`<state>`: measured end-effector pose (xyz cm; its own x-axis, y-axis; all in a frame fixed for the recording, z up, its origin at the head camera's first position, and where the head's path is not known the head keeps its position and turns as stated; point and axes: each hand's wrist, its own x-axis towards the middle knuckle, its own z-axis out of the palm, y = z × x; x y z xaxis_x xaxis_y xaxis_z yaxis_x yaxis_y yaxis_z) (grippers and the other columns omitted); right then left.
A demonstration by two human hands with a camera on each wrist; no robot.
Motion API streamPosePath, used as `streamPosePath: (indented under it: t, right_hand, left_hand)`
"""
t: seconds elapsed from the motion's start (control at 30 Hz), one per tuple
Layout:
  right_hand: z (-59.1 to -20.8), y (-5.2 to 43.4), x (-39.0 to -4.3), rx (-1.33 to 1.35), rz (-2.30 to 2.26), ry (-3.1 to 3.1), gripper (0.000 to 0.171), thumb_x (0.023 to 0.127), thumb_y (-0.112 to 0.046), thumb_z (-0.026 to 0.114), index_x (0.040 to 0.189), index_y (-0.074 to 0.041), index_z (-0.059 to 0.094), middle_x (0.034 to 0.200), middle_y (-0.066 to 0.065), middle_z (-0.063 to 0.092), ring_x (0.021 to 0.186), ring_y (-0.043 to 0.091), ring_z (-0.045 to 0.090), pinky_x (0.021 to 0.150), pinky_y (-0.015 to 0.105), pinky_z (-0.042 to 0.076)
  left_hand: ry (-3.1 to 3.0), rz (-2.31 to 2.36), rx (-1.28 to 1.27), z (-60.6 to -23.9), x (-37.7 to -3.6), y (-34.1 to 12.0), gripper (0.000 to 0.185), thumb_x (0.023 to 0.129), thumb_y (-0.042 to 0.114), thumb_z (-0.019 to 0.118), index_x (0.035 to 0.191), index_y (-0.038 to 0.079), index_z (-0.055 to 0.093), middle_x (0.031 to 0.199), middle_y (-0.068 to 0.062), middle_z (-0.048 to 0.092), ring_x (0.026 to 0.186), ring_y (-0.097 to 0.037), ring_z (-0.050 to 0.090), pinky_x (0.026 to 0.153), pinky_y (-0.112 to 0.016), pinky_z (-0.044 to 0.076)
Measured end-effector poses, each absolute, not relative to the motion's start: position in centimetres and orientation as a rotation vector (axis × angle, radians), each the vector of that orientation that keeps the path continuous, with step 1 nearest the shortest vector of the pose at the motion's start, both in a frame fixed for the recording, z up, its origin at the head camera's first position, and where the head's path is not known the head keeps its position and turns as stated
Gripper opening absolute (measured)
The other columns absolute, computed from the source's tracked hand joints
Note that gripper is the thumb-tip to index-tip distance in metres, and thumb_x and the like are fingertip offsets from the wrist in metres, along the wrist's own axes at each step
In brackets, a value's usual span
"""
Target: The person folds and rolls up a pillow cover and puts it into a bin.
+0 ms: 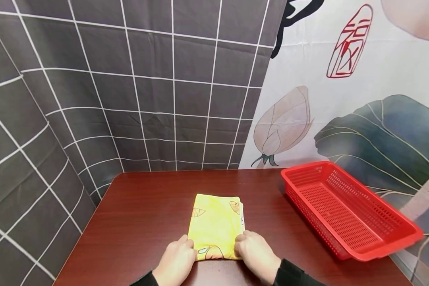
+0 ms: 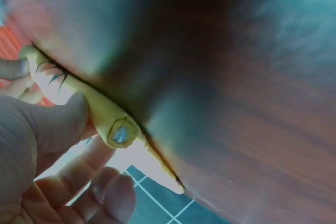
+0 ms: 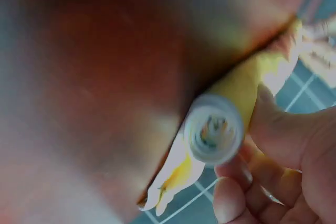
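- A folded yellow cloth with orange leaf-like prints (image 1: 215,225) lies flat on the dark reddish-brown wooden table (image 1: 136,222), near the table's front edge and about midway across it.
- The person's left hand (image 1: 176,262) sits at the cloth's near left corner, fingers curled over the edge; the left wrist view shows the thumb (image 2: 58,124) on top and the fingers underneath, pinching the rolled hem.
- The right hand (image 1: 255,254) mirrors it at the near right corner; from the right wrist view, the thumb (image 3: 278,124) and fingers are closed narrowly on the folded edge of the cloth.
- So the cloth stretches away from both grips toward the far side of the table, with only its near edge held.
- A red perforated plastic basket (image 1: 346,210) stands to the right of the cloth, well apart from it and jutting over the table's right edge.
- Behind hang a grey grid-patterned curtain (image 1: 128,87) and a pale cloth painted with a lotus (image 1: 343,99).
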<state>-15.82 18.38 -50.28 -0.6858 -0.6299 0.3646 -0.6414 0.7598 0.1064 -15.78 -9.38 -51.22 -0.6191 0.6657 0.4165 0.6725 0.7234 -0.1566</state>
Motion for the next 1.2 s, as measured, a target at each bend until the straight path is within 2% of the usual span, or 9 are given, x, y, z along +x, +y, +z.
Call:
streamPosePath:
  t: [0.1, 0.17, 0.27, 0.37, 0.5, 0.67, 0.87, 1.07, 1.2]
  right_hand:
    - [-50.7, 18.3, -14.6, 0.999, -0.102, -2.451, 0.025, 0.077, -0.01, 0.082, 0.067, -0.021, 0.062, 0.067, -0.009, 0.053, 0.066, 0.012, 0.044, 0.059, 0.021, 0.034]
    - [-50.8, 18.4, -14.1, 1.005, -0.175, -2.431, 0.02, 0.081, -0.018, 0.084, 0.074, -0.017, 0.065, 0.069, -0.006, 0.052, 0.068, 0.014, 0.043, 0.061, 0.022, 0.034]
    - [-50.8, 18.5, -13.9, 1.009, -0.253, -2.442, 0.027, 0.081, -0.032, 0.087, 0.08, -0.015, 0.065, 0.071, -0.005, 0.05, 0.069, 0.015, 0.041, 0.063, 0.023, 0.036]
    - [-50.8, 18.6, -14.1, 1.0, -0.189, -2.514, 0.035, 0.076, -0.04, 0.088, 0.078, -0.016, 0.062, 0.07, -0.006, 0.049, 0.07, 0.013, 0.042, 0.064, 0.021, 0.037]
    - [-50.7, 18.7, -14.4, 0.967, 0.018, -2.655, 0.032, 0.073, -0.029, 0.089, 0.074, -0.018, 0.059, 0.072, -0.007, 0.049, 0.07, 0.01, 0.044, 0.063, 0.02, 0.039]
    - [-50.7, 18.6, -14.7, 0.914, 0.122, -2.726, 0.027, 0.072, -0.015, 0.089, 0.075, -0.019, 0.062, 0.077, -0.006, 0.049, 0.068, 0.009, 0.042, 0.06, 0.02, 0.04]
    - [-50.9, 18.4, -15.0, 0.882, -0.032, -2.619, 0.024, 0.072, -0.02, 0.09, 0.073, -0.02, 0.066, 0.071, -0.005, 0.055, 0.067, 0.015, 0.05, 0.063, 0.025, 0.043]
    - [-51.3, 18.3, -15.0, 0.877, -0.095, -2.561, 0.018, 0.074, -0.019, 0.087, 0.074, -0.019, 0.07, 0.069, -0.005, 0.059, 0.068, 0.017, 0.051, 0.065, 0.027, 0.044]
    - [-51.5, 18.2, -15.0, 0.876, -0.097, -2.555, 0.016, 0.077, -0.015, 0.084, 0.074, -0.017, 0.069, 0.07, -0.004, 0.06, 0.068, 0.017, 0.053, 0.065, 0.027, 0.045]
  left_hand:
    - [-2.481, 0.01, -1.076, -51.4, -15.6, -9.7, 0.02, 0.078, 0.034, 0.086, 0.069, 0.022, 0.073, 0.072, 0.008, 0.056, 0.072, -0.012, 0.045, 0.06, -0.024, 0.033]
    - [-2.493, 0.013, -1.099, -51.4, -15.8, -9.8, 0.028, 0.075, 0.045, 0.086, 0.068, 0.023, 0.071, 0.071, 0.009, 0.056, 0.071, -0.012, 0.044, 0.063, -0.023, 0.033]
    - [-2.529, -0.003, -1.112, -51.4, -16.5, -9.9, 0.036, 0.066, 0.056, 0.084, 0.063, 0.025, 0.067, 0.066, 0.01, 0.055, 0.068, -0.012, 0.041, 0.062, -0.023, 0.031]
    - [-2.603, -0.092, -1.104, -51.3, -17.3, -9.9, 0.036, 0.055, 0.059, 0.085, 0.06, 0.027, 0.069, 0.062, 0.013, 0.057, 0.066, -0.011, 0.04, 0.061, -0.024, 0.031]
    - [-2.711, -0.249, -1.084, -51.2, -18.2, -9.9, 0.035, 0.047, 0.055, 0.089, 0.054, 0.028, 0.067, 0.057, 0.015, 0.05, 0.066, -0.008, 0.038, 0.059, -0.026, 0.032]
    - [-2.739, -0.308, -1.068, -51.2, -18.2, -9.9, 0.033, 0.054, 0.05, 0.091, 0.057, 0.027, 0.067, 0.058, 0.014, 0.048, 0.066, -0.007, 0.042, 0.058, -0.026, 0.038]
    - [-2.745, -0.348, -1.001, -51.6, -17.7, -9.9, 0.025, 0.072, 0.04, 0.092, 0.073, 0.024, 0.071, 0.068, 0.013, 0.057, 0.07, -0.008, 0.052, 0.06, -0.028, 0.044]
    - [-2.756, -0.301, -1.003, -51.7, -17.7, -9.7, 0.028, 0.078, 0.039, 0.087, 0.069, 0.023, 0.067, 0.067, 0.011, 0.056, 0.07, -0.011, 0.053, 0.059, -0.031, 0.045]
    - [-2.787, -0.302, -0.973, -51.5, -17.5, -9.3, 0.034, 0.076, 0.043, 0.087, 0.068, 0.022, 0.062, 0.066, 0.011, 0.054, 0.069, -0.011, 0.052, 0.059, -0.031, 0.045]
